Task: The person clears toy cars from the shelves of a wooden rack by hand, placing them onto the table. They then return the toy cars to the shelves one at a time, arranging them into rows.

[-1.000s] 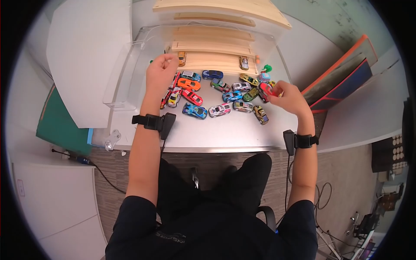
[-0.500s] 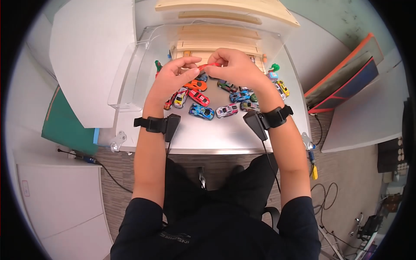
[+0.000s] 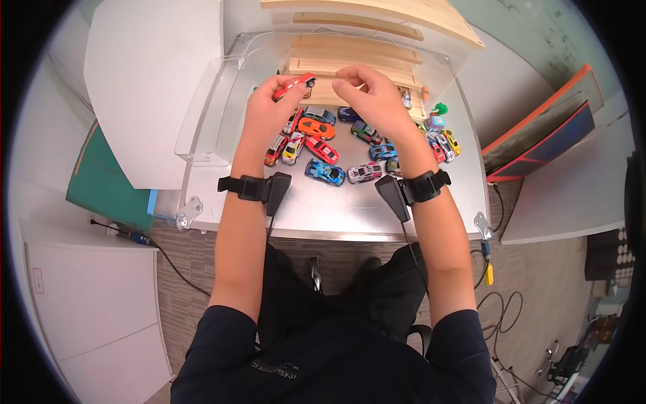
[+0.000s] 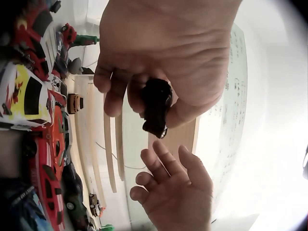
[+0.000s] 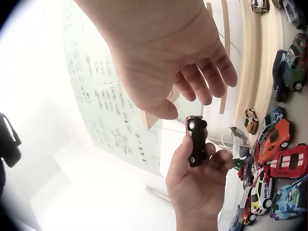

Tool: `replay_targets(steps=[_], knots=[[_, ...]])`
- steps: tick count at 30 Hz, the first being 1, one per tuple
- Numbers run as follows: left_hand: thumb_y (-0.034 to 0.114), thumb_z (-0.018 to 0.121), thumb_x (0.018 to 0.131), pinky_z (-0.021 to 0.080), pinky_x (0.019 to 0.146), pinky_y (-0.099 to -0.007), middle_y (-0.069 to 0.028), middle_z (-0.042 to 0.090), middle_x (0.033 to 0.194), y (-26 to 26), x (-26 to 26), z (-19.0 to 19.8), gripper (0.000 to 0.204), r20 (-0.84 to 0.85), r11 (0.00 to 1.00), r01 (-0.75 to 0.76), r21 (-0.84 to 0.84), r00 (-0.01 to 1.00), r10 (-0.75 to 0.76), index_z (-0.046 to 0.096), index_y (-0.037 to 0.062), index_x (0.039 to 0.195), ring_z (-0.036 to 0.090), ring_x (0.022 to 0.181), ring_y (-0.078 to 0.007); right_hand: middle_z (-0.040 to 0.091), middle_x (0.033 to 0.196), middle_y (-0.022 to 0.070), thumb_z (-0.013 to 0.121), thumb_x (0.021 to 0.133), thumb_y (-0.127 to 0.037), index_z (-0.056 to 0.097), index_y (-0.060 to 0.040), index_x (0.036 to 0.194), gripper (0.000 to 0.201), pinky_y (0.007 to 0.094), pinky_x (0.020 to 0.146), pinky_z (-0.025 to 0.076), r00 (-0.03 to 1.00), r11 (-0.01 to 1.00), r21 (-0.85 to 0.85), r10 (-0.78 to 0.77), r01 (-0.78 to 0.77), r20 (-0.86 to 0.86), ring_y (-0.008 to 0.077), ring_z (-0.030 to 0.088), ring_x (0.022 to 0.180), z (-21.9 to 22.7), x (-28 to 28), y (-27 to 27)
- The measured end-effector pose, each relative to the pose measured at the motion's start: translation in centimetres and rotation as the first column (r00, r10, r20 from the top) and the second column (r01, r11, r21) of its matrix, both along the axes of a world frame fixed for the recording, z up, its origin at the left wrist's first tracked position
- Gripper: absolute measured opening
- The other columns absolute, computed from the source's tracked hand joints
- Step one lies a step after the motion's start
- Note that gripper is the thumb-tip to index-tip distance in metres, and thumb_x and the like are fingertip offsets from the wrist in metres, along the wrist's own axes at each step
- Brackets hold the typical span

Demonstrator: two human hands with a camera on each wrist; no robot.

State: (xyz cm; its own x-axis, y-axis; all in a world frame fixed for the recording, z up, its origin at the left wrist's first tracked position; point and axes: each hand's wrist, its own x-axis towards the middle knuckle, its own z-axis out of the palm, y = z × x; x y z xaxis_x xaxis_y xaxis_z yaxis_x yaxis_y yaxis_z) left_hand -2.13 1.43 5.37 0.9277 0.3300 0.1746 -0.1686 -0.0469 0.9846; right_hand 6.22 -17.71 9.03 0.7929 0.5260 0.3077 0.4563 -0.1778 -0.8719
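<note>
A red toy car [image 3: 294, 85] is pinched between the thumb and fingers of my left hand [image 3: 269, 114], raised above the cars at the left. Its dark underside shows in both wrist views. To its right, my right hand [image 3: 377, 101] hangs in the air with fingers loosely bent and nothing in them. In the right wrist view, the right thumb comes close to one end of the held car [image 5: 197, 144]. Below the hands lie several toy cars, among them an orange car [image 3: 315, 128], a red striped car [image 3: 321, 149] and a blue car [image 3: 325, 172].
A tiered wooden rack [image 3: 356, 65] stands at the back, with a gold car [image 5: 251, 121] and a silver car [image 3: 405, 97] on its lowest tier. Clear plastic walls [image 3: 202, 145] flank it. Orange-edged panels [image 3: 538, 131] lean at the right.
My right hand carried the red car from the right side to the left hand. The left hand now holds it, and the right hand has drawn a little away, its fingers loosened.
</note>
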Motion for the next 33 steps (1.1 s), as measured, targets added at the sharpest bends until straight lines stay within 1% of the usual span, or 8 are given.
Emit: replay_targets(steps=[2,8,17,19,23,25,32,33], knots=[[0.026,0.07,0.089,0.051,0.071,-0.0257,-0.0047,0.07,0.088,-0.2,0.1,0.1,0.034,0.072,0.938,-0.282,0.202,0.959,0.273,0.068,-0.0017,0.108,0.063,0.076,-0.0095,0.067,0.087,-0.0001,0.069,0.091,-0.026,0.07,-0.0008,0.109,0.031,0.0246,0.067,0.048,1.0,1.0,-0.027,-0.016,0.016,-0.001,0.0063,0.056,0.075,-0.6,0.0,-0.2],[0.031,0.071,0.086,0.053,0.079,-0.0302,-0.0122,0.074,0.094,1.0,1.0,-1.3,0.041,0.087,0.82,-0.478,0.315,0.875,0.476,0.07,-0.0013,0.11,0.069,0.086,-0.0177,0.063,0.073,0.0002,0.066,0.088,-0.02,0.071,-0.0004,0.099,0.023,0.0246,0.063,0.046,1.0,0.995,-0.093,-0.015,0.018,0.026,0.0066,0.053,0.066,-3.4,-1.4,0.4],[0.03,0.071,0.088,0.05,0.075,-0.0251,-0.0059,0.072,0.096,1.1,1.1,-1.4,0.04,0.1,0.796,-0.516,0.316,0.853,0.513,0.071,0.0003,0.115,0.063,0.082,-0.0098,0.062,0.07,0.0017,0.065,0.086,-0.018,0.071,0.0012,0.098,0.023,0.0258,0.062,0.046,0.999,0.99,-0.133,-0.039,0.036,-0.02,0.0087,0.054,0.065,-4.9,-1.3,0.1],[0.031,0.071,0.087,0.051,0.08,-0.0281,-0.0095,0.073,0.098,1.1,1.0,-1.2,0.041,0.086,0.797,-0.515,0.317,0.852,0.516,0.071,0.0003,0.114,0.066,0.087,-0.0146,0.067,0.07,0.0108,0.066,0.082,-0.02,0.072,-0.0009,0.094,0.023,0.0326,0.065,0.051,0.997,0.994,-0.075,-0.076,0.076,0.004,0.0209,0.063,0.064,-5.6,-1.0,0.2],[0.032,0.071,0.086,0.052,0.084,-0.0303,-0.0118,0.074,0.1,1.0,1.1,-1.3,0.041,0.067,0.809,-0.509,0.294,0.855,0.514,0.071,0.0,0.113,0.069,0.092,-0.0178,0.066,0.07,0.0108,0.066,0.082,-0.021,0.072,-0.0011,0.094,0.024,0.033,0.064,0.051,0.996,0.989,-0.124,-0.087,0.085,-0.007,0.0209,0.063,0.064,-5.2,-1.0,-0.2],[0.031,0.071,0.086,0.052,0.083,-0.0298,-0.0111,0.074,0.1,0.9,1.0,-1.0,0.041,0.065,0.812,-0.509,0.286,0.856,0.513,0.071,0.0,0.113,0.069,0.091,-0.0168,0.062,0.068,0.0038,0.065,0.086,-0.019,0.072,-0.0001,0.099,0.024,0.0273,0.061,0.046,0.997,0.985,-0.153,-0.081,0.081,0.007,0.0102,0.054,0.063,-5.1,-1.0,-0.4],[0.029,0.072,0.086,0.052,0.082,-0.0281,-0.0091,0.074,0.099,0.6,0.8,-0.7,0.04,0.045,0.824,-0.504,0.258,0.858,0.511,0.07,-0.0008,0.113,0.067,0.089,-0.0137,0.064,0.068,0.0046,0.065,0.086,-0.021,0.072,-0.0018,0.097,0.023,0.0285,0.06,0.047,0.988,0.981,-0.111,-0.154,0.156,0.032,0.0118,0.057,0.062,-5.5,-0.8,-0.8],[0.029,0.072,0.086,0.052,0.082,-0.0281,-0.0091,0.074,0.099,0.6,0.8,-0.7,0.04,0.044,0.825,-0.502,0.259,0.859,0.51,0.07,-0.0008,0.113,0.067,0.089,-0.0137,0.067,0.071,0.0099,0.065,0.084,-0.021,0.072,-0.0022,0.094,0.022,0.0331,0.063,0.05,0.981,0.975,-0.11,-0.188,0.192,0.049,0.0206,0.062,0.064,-5.3,-0.9,-0.8]])
